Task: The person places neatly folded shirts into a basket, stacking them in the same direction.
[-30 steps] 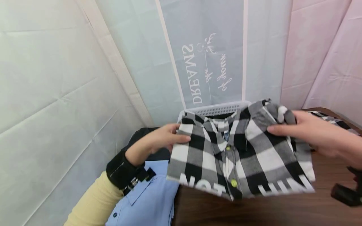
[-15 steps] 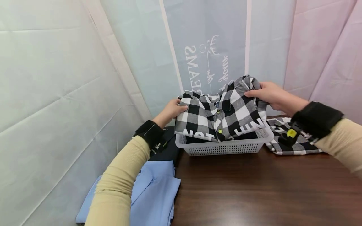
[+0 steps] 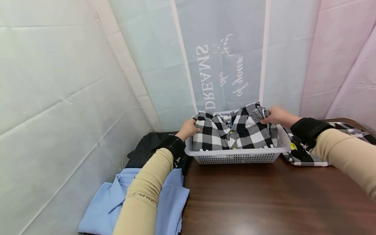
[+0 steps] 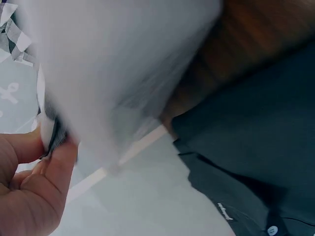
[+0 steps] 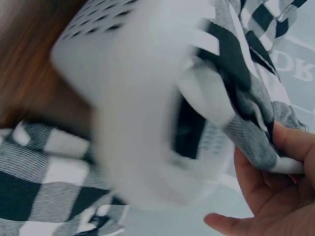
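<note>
1 b/w check shirt (image 3: 210,133) sits in white basket (image 3: 235,159) nr. far edge of table (image 3: 241,199), upper corners held up. L hand (image 3: 188,129) pinches its L corner, R hand (image 3: 278,116) its R. Blk garment (image 3: 144,150) nr. far L corner, blue shirt (image 3: 102,209) along L edge, 2nd check garment (image 3: 311,160) nr. far R corner.

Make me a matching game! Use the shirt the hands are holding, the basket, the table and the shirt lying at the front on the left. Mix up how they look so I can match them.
Things:
1. Held shirt, between the left hand and right hand
2. Basket
3. Table
4. Front-left shirt

Looks:
A. Brown, with a wood grain
B. Plain light blue
C. Black, grey and white checks
D. Pale, with lots of small holes

Right pairs: 1-C, 2-D, 3-A, 4-B
</note>
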`<move>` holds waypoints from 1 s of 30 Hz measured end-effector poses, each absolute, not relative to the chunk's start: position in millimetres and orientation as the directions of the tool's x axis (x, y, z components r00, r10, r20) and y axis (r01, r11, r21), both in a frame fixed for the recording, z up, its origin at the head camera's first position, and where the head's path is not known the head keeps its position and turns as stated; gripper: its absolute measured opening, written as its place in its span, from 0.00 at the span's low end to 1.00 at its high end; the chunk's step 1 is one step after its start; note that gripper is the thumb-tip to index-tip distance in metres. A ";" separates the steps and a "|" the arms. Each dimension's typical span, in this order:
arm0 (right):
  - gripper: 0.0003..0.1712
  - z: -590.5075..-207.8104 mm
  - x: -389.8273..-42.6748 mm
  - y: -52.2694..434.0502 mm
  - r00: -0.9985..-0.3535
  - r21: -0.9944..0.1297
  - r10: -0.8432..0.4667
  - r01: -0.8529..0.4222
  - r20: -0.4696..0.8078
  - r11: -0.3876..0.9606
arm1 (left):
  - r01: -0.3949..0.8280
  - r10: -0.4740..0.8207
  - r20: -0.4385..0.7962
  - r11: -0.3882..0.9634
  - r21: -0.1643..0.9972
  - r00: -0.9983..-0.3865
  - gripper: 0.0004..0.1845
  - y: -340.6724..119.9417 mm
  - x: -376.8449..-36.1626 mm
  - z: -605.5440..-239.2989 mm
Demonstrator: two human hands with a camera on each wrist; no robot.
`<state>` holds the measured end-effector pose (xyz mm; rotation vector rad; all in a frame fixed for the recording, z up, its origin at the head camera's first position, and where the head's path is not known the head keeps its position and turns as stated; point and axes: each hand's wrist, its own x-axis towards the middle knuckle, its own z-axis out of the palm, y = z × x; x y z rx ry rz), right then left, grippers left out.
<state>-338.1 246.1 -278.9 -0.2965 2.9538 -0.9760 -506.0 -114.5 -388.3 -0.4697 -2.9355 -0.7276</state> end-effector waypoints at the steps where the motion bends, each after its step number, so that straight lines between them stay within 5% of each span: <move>1: 0.21 -283.5 -337.2 248.9 -0.982 -0.568 -0.188 -0.174 0.034 0.805 | 0.297 0.276 0.113 0.848 0.440 -0.955 0.16 -110.1 -491.4 -382.9; 7: 0.13 -302.2 -330.7 253.4 -0.978 -0.445 -0.207 -0.199 0.030 0.873 | 0.199 0.260 -0.085 0.879 0.433 -0.962 0.20 -91.7 -389.9 -323.3; 10: 0.26 -301.7 -326.1 248.8 -0.970 -0.365 -0.227 -0.241 0.081 0.899 | 0.296 0.317 -0.009 0.894 0.336 -0.948 0.17 -90.5 -366.1 -311.7; 14: 0.38 -299.6 -318.9 248.2 -0.926 -0.136 -0.337 -0.360 0.170 0.923 | 0.441 0.440 0.089 0.897 -0.006 -0.894 0.17 -90.7 -350.3 -306.5; 19: 0.28 -309.5 -313.8 258.7 -0.850 0.107 -0.510 -0.500 0.129 0.859 | 0.496 0.519 -0.016 0.806 -0.324 -0.855 0.25 -95.2 -339.2 -307.3; 23: 0.26 -318.2 -311.9 262.5 -0.863 0.080 -0.503 -0.499 0.044 0.863 | 0.502 0.523 -0.074 0.754 -0.423 -0.849 0.17 -97.1 -338.0 -313.6; 30: 0.24 -329.5 -306.4 252.4 -0.878 0.139 -0.466 -0.478 -0.113 0.867 | 0.503 0.462 -0.201 0.776 -0.381 -0.864 0.17 -95.4 -336.1 -325.4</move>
